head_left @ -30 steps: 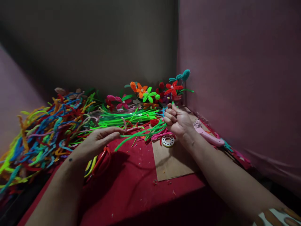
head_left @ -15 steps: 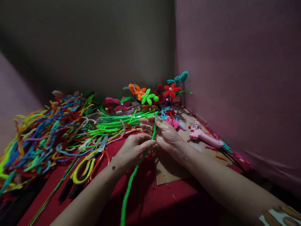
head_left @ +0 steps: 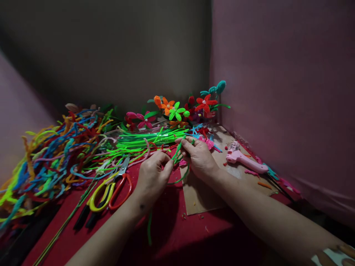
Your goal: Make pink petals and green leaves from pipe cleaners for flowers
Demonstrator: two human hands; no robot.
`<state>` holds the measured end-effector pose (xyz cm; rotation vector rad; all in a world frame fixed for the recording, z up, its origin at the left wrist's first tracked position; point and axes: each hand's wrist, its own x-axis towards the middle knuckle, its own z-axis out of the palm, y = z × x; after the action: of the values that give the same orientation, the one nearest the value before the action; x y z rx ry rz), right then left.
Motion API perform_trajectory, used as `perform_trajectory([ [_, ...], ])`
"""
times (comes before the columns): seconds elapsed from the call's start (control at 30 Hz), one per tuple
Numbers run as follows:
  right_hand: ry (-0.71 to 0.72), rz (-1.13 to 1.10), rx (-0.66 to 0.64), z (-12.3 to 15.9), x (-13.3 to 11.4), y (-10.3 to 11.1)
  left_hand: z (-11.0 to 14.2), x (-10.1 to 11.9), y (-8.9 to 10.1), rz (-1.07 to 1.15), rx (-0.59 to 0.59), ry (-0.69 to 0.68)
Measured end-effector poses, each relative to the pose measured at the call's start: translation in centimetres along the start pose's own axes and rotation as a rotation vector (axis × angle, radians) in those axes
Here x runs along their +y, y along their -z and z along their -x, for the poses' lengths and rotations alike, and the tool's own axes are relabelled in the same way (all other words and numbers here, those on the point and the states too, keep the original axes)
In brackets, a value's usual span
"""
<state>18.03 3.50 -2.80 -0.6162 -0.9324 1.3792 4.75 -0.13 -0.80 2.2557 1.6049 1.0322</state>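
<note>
A green pipe cleaner (head_left: 178, 152) runs between my two hands over the red tablecloth. My left hand (head_left: 155, 170) pinches it between thumb and finger. Higher up, my right hand (head_left: 198, 153) grips the same fuzzy stem with thumb and fingertips. Between them the stem looks doubled or twisted; I cannot tell which. One thin length loops below my right hand, and a tail hangs under my left wrist. Just beyond my hands lies a bundle of bright green pipe cleaners (head_left: 146, 139).
Scissors (head_left: 120, 184) with yellow and red handles lie at left, near a heap of mixed pipe cleaners (head_left: 55, 159). A pink glue gun (head_left: 246, 161) rests on cardboard (head_left: 203, 199) at right. Pipe-cleaner flowers (head_left: 176, 111) stand at the back, before the walls.
My left hand has turned and drawn lower left. The green stem, straight before, is now bent into a loop between my hands. The view has shifted slightly.
</note>
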Motion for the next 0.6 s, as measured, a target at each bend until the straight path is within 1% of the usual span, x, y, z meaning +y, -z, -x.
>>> perform_trajectory([
  [0.1, -0.025, -0.04, 0.034, -0.2, -0.1, 0.1, 0.3, 0.1, 0.0, -0.044, 0.04, -0.041],
  [0.17, -0.034, -0.047, 0.037, -0.1, -0.2, 0.2, 0.3, 0.1, 0.0, -0.015, 0.025, -0.026],
  [0.23, -0.035, -0.024, 0.031, 0.0, -0.3, 0.1, 0.1, 0.0, 0.0, 0.12, -0.038, 0.034],
  [0.3, -0.04, 0.005, 0.019, 0.2, -0.4, -0.1, -0.3, 0.1, 0.1, 0.329, -0.111, 0.123],
  [0.37, -0.051, 0.024, 0.007, 0.4, -0.4, -0.2, -0.6, 0.4, 0.1, 0.492, -0.133, 0.204],
  [0.47, -0.064, 0.026, -0.007, 0.6, -0.3, -0.4, -0.9, 0.7, 0.2, 0.545, -0.072, 0.261],
  [0.53, -0.061, 0.034, -0.025, 0.6, -0.2, -0.4, -0.9, 0.7, 0.2, 0.535, -0.031, 0.268],
  [0.6, -0.055, 0.059, -0.046, 0.7, -0.2, -0.4, -0.8, 0.6, 0.2, 0.534, -0.014, 0.266],
])
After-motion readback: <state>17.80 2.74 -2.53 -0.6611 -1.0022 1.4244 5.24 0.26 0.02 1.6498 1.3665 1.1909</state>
